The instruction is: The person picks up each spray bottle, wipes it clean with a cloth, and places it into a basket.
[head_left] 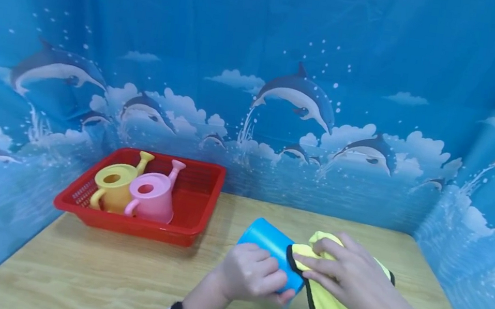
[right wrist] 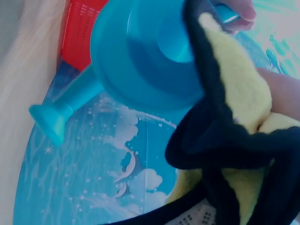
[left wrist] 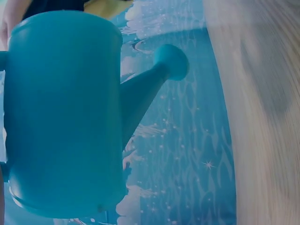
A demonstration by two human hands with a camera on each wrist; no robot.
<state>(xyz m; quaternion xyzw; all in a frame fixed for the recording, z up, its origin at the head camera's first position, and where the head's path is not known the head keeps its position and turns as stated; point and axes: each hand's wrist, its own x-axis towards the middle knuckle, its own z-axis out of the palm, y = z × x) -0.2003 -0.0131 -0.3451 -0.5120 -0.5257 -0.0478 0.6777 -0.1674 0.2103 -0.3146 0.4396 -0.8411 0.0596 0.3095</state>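
Note:
Tilted on its side above the table, a blue toy watering can (head_left: 270, 241) is gripped by my left hand (head_left: 252, 274), whose fingers curl at its handle side. A yellow cloth with black edging (head_left: 326, 303) bunches under my right hand (head_left: 346, 274), which holds it against the can's rim at the top end. In the left wrist view the can's smooth body (left wrist: 65, 112) and its spout (left wrist: 171, 63) show. From the right wrist, the can's open mouth (right wrist: 136, 51) faces the camera, partly covered by the cloth (right wrist: 239, 79).
At the left back of the wooden table (head_left: 87, 269) stands a red plastic basket (head_left: 197, 195). Inside it sit a yellow watering can (head_left: 118, 192) and a pink watering can (head_left: 156, 202), side by side. A blue dolphin-print curtain (head_left: 226, 31) encloses the table's back and sides.

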